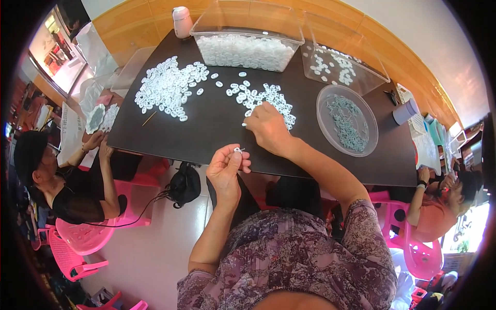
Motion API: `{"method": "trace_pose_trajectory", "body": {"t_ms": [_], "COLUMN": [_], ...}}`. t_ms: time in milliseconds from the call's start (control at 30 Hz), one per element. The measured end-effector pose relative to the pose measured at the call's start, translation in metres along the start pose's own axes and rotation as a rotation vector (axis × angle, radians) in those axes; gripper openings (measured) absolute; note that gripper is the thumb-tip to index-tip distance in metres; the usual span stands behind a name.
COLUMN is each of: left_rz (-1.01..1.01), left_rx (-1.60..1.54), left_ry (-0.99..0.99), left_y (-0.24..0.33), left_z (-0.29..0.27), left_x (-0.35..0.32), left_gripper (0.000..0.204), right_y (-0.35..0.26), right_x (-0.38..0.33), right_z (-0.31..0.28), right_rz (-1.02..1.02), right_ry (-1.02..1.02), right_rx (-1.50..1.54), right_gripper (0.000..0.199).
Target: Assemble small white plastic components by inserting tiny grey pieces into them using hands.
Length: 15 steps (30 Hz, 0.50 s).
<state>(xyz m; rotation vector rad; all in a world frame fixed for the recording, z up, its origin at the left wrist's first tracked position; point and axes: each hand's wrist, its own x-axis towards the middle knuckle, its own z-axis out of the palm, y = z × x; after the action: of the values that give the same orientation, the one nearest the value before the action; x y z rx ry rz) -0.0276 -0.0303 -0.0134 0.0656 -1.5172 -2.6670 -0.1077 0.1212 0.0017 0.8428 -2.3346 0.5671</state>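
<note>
Between the thumb and fingers of my left hand (227,169) is a small white two-holed plastic piece (237,150), held just off the table's near edge. A thin greyish pin shows beside it. My right hand (271,129) rests over the near side of a small pile of white two-holed pieces (271,95), its fingers curled together. A white bit shows at its left fingertip, but what the fingers grip is mostly hidden. A larger pile of the same pieces (168,85) lies to the left. To the right, a round clear tray (321,111) holds many grey-green small parts (343,121).
At the back of the dark table (206,124) stand a clear bin (248,31) full of white pieces and another bin (330,31) with fewer. A pink bottle (182,23), a lidded cup (405,112) and a thin brown stick (149,119) are also there. People sit on both sides.
</note>
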Motion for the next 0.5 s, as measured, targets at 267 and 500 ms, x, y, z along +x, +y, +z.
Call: {"method": "trace_pose_trajectory", "body": {"t_ms": [267, 500], "left_rz": [-0.001, -0.045], "left_rx": [0.009, -0.002], "left_ry": [-0.050, -0.084], "left_y": [0.006, 0.005], "left_z": [0.014, 0.023], "left_x": [0.000, -0.007], "left_gripper": [0.016, 0.015], "right_y": [-0.015, -0.027], "right_x": [-0.018, -0.033], "right_z": [-0.034, -0.051], "right_rz": [0.698, 0.862], "right_ry": [-0.074, -0.092], "right_rx": [0.885, 1.143], "right_gripper": [0.012, 0.014]}}
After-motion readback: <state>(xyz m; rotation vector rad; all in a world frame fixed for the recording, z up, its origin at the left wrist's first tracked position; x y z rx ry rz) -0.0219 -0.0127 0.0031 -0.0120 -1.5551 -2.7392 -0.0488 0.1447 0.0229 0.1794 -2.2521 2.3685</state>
